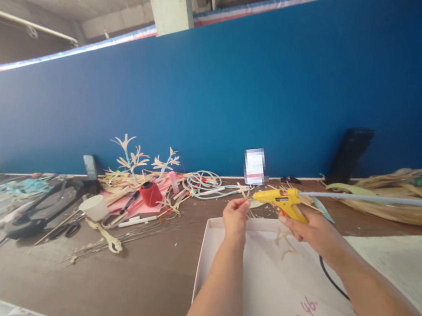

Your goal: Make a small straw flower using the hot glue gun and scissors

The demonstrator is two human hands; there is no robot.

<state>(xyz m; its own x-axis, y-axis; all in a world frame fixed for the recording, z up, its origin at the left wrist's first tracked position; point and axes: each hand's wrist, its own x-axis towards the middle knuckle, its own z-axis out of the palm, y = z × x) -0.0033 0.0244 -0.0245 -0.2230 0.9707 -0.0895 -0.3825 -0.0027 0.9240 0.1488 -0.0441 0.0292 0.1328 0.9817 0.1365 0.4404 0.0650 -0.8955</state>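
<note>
Glue gun (281,200), yellow, sits in my right hand (312,230), which is clamped around the grip with the nozzle pointing left, held just above the far edge of a white tray (214,258). My left hand (235,217) is right at the nozzle, fingertips pinched together on a small straw bit (243,189) that I can barely make out. A pale blue rod (369,199) runs from behind the gun out to the right; I cannot tell whether the right hand grips it too. A black cable (331,278) curves across the tray under my right wrist, and a loose straw piece (286,243) lies on the tray between my forearms. The tray rests on the brown desk (132,272). Further left on the desk I see a coiled cord (202,184), a red spool (150,193), a white cup (94,208) and scissors (65,229), with straw flowers (131,159) standing behind them. Dried leaves (389,204) pile up on the right. A blue wall (265,97) closes off the back.
</note>
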